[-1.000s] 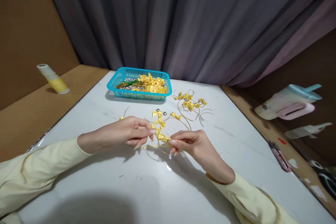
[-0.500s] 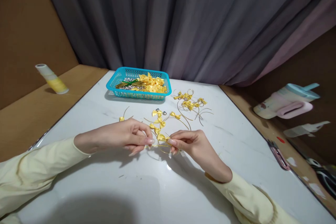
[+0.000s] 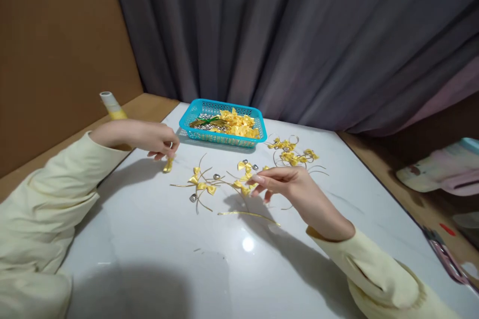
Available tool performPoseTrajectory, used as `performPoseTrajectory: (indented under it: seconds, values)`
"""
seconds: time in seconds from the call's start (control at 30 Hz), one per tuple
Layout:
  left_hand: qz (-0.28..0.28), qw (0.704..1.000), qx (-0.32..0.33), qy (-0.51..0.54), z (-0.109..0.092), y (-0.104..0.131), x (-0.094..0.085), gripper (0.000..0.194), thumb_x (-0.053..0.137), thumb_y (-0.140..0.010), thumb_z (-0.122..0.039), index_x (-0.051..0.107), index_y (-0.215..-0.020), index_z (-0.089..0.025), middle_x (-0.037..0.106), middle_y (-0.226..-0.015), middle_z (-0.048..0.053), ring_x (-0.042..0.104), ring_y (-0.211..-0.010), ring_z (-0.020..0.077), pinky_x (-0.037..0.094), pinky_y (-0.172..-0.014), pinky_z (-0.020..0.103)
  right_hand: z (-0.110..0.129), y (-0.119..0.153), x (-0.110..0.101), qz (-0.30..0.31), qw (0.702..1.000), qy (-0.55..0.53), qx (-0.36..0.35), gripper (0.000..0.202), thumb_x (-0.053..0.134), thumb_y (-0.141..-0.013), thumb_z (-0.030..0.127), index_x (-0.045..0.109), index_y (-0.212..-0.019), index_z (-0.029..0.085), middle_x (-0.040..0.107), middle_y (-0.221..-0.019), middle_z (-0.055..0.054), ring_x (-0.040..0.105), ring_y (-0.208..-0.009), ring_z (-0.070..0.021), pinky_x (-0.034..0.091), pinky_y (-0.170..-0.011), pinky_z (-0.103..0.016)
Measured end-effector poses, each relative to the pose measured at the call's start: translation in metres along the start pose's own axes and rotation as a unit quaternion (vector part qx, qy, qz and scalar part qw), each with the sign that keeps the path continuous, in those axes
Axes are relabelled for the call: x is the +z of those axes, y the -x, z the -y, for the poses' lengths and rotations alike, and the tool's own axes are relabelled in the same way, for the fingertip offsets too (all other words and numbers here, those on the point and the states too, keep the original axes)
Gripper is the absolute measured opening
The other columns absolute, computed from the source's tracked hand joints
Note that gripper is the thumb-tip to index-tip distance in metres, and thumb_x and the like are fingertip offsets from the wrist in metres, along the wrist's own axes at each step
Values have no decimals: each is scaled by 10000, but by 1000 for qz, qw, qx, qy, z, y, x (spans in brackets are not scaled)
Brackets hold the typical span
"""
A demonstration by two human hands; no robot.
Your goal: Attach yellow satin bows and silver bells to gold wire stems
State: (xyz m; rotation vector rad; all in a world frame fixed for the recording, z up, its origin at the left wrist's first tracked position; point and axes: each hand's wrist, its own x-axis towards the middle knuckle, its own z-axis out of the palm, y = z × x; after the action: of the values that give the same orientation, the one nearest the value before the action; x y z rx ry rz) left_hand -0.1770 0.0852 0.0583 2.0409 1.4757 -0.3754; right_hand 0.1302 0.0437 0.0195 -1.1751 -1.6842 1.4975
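Note:
My left hand [image 3: 160, 142] is off to the left of the basket, its fingertips pinched on a yellow bow [image 3: 168, 165] just over the table. Over the middle of the table hovers my right hand [image 3: 286, 184], fingers loosely apart, with no held thing visible. Beneath and beside its fingertips lie yellow bows [image 3: 242, 187], partly hidden by the hand. A gold twist wire [image 3: 249, 214] lies nearer to me. Between my hands is a group of bows [image 3: 205, 188] on thin wires, with silver heart-shaped beads [image 3: 193, 198] around them.
A blue basket [image 3: 224, 142] at the back holds yellow bows, silver beads and a bundle of gold wires. More wired bows [image 3: 292, 154] lie at the right. A tumbler [image 3: 430, 172] and a pink-handled tool [image 3: 447, 259] are at the right edge, a ribbon-like roll [image 3: 112, 105] at the left.
My hands have moved apart from the wire they held together, which now lies on the table. My left hand went left to a bow; the right let go. The view shifted.

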Motion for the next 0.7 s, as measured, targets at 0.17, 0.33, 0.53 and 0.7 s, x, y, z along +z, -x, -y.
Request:
performPoseTrajectory:
  seconds: [0.17,0.33,0.53,0.7]
  values:
    - [-31,993,-79,-84,13,-20,7,155,478,-748,-179,574,-626,-176,613,-617,39,541,-573,162,345,-517,234,8,13,-16,-23,998,51,13,250,662,-755,391,725,-694,157,656,-543,-41,551,-481,-112,454,-475,-233]
    - [-231,953,1,-195,-10,-22,33,133,490,-763,-148,615,-808,-151,609,-865,93,549,-836,241,362,-682,298,13,30,-36,-78,993,89,7,274,662,-751,422,720,-709,158,623,-512,-44,518,-486,-120,432,-471,-243]
    - [-200,957,180,-110,-59,-16,88,150,426,-757,-58,529,-726,-163,528,-641,24,450,-493,134,284,-509,266,23,57,-50,-175,980,96,-8,239,696,-705,431,725,-672,196,616,-537,-55,509,-476,-137,415,-436,-268]
    - [-177,968,127,-128,-71,-15,98,230,375,-709,5,527,-786,-149,466,-532,17,402,-440,154,223,-460,296,23,69,-56,-201,975,90,-15,235,703,-691,438,722,-637,211,579,-481,-58,521,-513,-163,426,-462,-285]
